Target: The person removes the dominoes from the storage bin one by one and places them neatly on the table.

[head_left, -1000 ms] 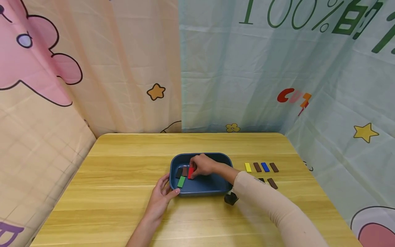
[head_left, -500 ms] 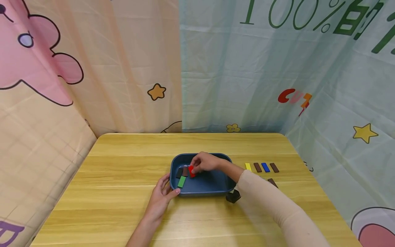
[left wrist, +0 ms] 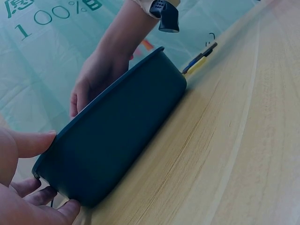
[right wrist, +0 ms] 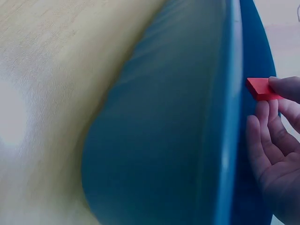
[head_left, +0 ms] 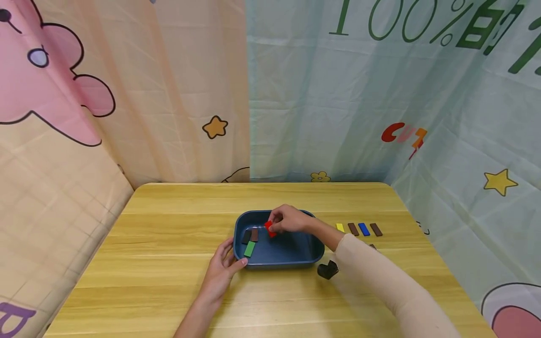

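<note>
- The red block [right wrist: 260, 89] is a flat, evenly coloured oblong with crisp straight edges; in the right wrist view one broad face and a darker, thinner side show; in the head view it sits tilted.
- It is over the inside of the blue tray [head_left: 287, 253], towards the far wall; how far it hangs above the floor of the tray is hard to tell.
- The right hand [head_left: 290, 218] pinches it, thumb on one face and fingertips beneath; the other fingers are bent loosely below.
- The left hand [head_left: 220, 265] grips the tray at its left end, thumb at the near corner and fingers along the outer wall.
- In the left part of the tray lie a black block [head_left: 246, 236] and a brown block [head_left: 254, 234] side by side, with a green block [head_left: 249, 249] slanted just in front of them.
- The tray is a deep, rounded-corner rectangle; its walls look smooth, and its rim catches a pale shine.
- To the right of the tray, a yellow block [head_left: 340, 227], two dark brown blocks [head_left: 375, 229] and a blue block [head_left: 364, 229] form a row; the blue one lies between the brown ones.
- The table [head_left: 160, 263] has yellowish wood grain; behind hangs a creased, printed curtain [head_left: 304, 108].
</note>
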### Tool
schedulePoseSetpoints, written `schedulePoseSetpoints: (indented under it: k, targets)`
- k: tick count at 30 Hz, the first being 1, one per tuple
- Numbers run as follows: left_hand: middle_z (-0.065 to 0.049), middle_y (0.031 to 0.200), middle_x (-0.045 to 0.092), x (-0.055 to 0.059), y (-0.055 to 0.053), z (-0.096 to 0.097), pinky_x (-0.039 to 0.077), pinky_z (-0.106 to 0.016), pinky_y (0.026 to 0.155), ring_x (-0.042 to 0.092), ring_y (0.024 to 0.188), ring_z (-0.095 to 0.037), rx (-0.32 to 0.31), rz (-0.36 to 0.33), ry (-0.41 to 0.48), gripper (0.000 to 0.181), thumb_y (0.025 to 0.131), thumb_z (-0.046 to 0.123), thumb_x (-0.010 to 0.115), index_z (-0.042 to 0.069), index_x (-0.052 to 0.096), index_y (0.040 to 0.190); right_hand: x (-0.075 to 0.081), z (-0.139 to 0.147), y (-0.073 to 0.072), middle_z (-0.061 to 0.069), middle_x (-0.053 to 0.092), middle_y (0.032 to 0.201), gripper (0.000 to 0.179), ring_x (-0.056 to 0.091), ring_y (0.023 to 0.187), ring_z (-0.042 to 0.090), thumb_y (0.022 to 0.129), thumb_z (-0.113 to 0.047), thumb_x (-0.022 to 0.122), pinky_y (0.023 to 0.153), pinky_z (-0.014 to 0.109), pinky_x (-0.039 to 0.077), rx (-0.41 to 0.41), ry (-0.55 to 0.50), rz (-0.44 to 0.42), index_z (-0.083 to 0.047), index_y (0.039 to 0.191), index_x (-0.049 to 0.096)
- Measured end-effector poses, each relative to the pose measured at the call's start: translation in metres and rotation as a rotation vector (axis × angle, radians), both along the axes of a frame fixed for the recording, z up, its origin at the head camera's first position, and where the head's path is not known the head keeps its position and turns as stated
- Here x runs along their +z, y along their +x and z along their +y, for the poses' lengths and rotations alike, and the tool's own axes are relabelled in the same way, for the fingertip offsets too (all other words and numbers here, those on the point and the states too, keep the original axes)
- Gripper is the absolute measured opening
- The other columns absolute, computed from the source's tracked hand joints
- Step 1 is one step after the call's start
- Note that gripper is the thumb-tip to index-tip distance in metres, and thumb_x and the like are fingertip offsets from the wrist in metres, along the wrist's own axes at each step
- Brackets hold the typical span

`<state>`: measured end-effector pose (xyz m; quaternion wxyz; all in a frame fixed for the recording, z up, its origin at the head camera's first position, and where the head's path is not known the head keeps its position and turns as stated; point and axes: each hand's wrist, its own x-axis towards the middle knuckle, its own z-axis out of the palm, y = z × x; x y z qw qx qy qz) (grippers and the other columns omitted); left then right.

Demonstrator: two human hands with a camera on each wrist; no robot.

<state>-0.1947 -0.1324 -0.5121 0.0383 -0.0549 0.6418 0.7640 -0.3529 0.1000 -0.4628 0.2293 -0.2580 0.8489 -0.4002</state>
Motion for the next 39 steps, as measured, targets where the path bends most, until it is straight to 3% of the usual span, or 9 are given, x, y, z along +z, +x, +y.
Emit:
schedulePoseSetpoints:
  k: [18,29,39]
  targets:
    - [-0.025,0.163,0.029,-0.002,0.0,0.001,0.048,-0.035,0.106,0.035,0.147,-0.042,0.004,0.011,0.018,0.074,0.094,-0.005,0.071,-0.001,0.032,0.157,0.007,0.038,0.004,0.005,0.071,0.094,0.017,0.066,0.084,0.022,0.095,-0.01,0.074,0.078,0.035,0.061,-0.037,-0.071,0.025,-0.001,0.109,0.074]
    - [-0.024,0.161,0.032,0.0,-0.001,-0.003,0.051,-0.029,0.102,0.036,0.146,-0.042,0.004,0.015,0.036,0.07,0.094,-0.008,0.069,-0.002,0.035,0.155,0.015,0.059,0.009,0.007,0.073,0.094,0.02,0.069,0.085,0.029,0.096,-0.011,0.073,0.085,0.053,0.059,-0.097,-0.105,0.05,0.001,0.112,0.075]
    - [-0.025,0.163,0.03,0.0,0.0,-0.002,0.05,-0.031,0.103,0.036,0.146,-0.042,0.007,0.003,0.038,0.07,0.095,-0.008,0.067,-0.002,0.033,0.156,0.018,0.074,0.01,0.009,0.072,0.098,0.022,0.069,0.086,0.024,0.098,-0.009,0.071,0.087,0.05,0.06,-0.122,-0.132,0.012,0.004,0.115,0.073]
